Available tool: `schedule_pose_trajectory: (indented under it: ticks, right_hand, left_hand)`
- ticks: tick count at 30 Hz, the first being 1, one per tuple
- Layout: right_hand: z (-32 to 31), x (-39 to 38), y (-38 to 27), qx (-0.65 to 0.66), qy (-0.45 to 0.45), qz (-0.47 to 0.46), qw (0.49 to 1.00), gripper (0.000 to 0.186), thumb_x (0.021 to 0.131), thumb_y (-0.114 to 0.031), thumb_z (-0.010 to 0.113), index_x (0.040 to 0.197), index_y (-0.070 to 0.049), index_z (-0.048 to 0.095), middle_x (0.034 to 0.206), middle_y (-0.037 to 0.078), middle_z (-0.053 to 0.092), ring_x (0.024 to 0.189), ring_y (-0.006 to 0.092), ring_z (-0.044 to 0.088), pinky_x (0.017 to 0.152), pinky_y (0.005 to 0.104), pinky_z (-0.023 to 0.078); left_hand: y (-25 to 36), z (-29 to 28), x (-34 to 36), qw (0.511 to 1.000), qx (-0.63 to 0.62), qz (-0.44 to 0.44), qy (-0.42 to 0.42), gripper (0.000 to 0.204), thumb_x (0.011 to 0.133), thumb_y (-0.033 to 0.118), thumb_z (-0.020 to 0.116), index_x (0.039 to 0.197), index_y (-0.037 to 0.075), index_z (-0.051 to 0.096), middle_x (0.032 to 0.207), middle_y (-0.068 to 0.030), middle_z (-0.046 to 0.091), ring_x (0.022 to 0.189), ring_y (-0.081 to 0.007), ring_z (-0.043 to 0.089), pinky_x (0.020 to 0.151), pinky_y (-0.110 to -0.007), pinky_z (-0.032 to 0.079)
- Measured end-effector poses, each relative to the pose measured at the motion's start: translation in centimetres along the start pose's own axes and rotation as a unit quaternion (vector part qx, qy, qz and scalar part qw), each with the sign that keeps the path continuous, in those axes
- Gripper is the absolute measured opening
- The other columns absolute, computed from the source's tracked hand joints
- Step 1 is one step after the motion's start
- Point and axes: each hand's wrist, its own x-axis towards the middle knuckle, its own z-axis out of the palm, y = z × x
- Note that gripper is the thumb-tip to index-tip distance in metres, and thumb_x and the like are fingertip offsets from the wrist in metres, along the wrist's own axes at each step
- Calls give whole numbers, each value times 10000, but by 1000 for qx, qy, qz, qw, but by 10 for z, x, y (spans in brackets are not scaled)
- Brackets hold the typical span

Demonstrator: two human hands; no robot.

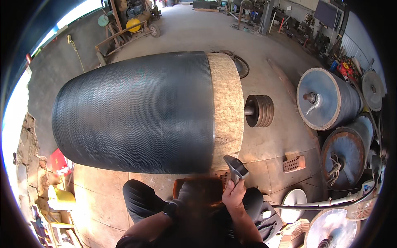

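Observation:
A large dark drum point(140, 111) with fine ridges all round it lies on its side before me. Its right end carries a bare tan band point(226, 103), and a shaft with a grooved pulley point(261, 110) sticks out beyond. My right hand point(234, 193) is closed round the handle of a hammer point(236, 167), whose metal head is raised near the band's lower edge. Close to an orange-brown object point(178, 188) between my knees is my left hand point(187, 197), dark, perhaps gloved, and blurred; its fingers cannot be made out.
A brick with holes point(294, 164) lies on the floor to the right. Several other drums point(326, 99) stand along the right side, near a white pole point(322, 203). On the left are a yellow object point(62, 197) and a broken wall. A wheeled machine point(136, 27) stands at the back.

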Motion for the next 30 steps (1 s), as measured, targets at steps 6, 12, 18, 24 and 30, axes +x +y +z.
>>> schedule_pose_trajectory:
  ticks: [6, 12, 18, 24, 30]
  right_hand:
    - [-5, 5, 0, 14, -1, 11, 1000, 209, 1023, -174, 613, 1095, 17, 565, 724, 241, 655, 629, 484, 655, 537, 514, 504]
    - [-11, -7, -1, -32, -8, -18, 999, 268, 1027, -189, 621, 1152, 42, 565, 761, 236, 649, 651, 475, 655, 559, 509, 513]
    - [3, 1, 0, -95, -97, 73, 988, 228, 1022, -243, 636, 1077, -28, 581, 746, 215, 680, 655, 451, 674, 580, 537, 532]
    - [8, 8, -4, -27, -49, 32, 998, 216, 1055, -206, 588, 1081, 7, 571, 789, 222, 688, 701, 469, 675, 594, 516, 530]
    - [4, 11, -8, 5, 15, -35, 999, 224, 1059, -203, 566, 1092, 19, 572, 795, 230, 675, 697, 474, 671, 597, 500, 527]
  left_hand:
    - [-17, 92, 5, 903, -406, 107, 93, 199, 961, 228, 607, 896, 103, 747, 825, -63, 707, 703, -223, 710, 546, -392, 528]
    - [2, -4, -5, 972, -3, -161, 171, 197, 964, 207, 591, 816, 103, 668, 732, -61, 658, 598, -228, 653, 500, -418, 501]
    - [-76, -64, 27, 852, -460, 59, 244, 290, 810, 59, 743, 1062, 77, 600, 942, -143, 638, 819, -329, 639, 701, -475, 519]
    - [-159, -109, 112, 794, -214, 154, 548, 455, 708, -19, 708, 1138, 69, 591, 1095, -144, 625, 910, -351, 639, 785, -510, 522]
    - [-160, -116, 129, 799, -203, 125, 553, 454, 684, 21, 688, 1130, 63, 616, 1114, -145, 607, 973, -368, 639, 928, -569, 516]
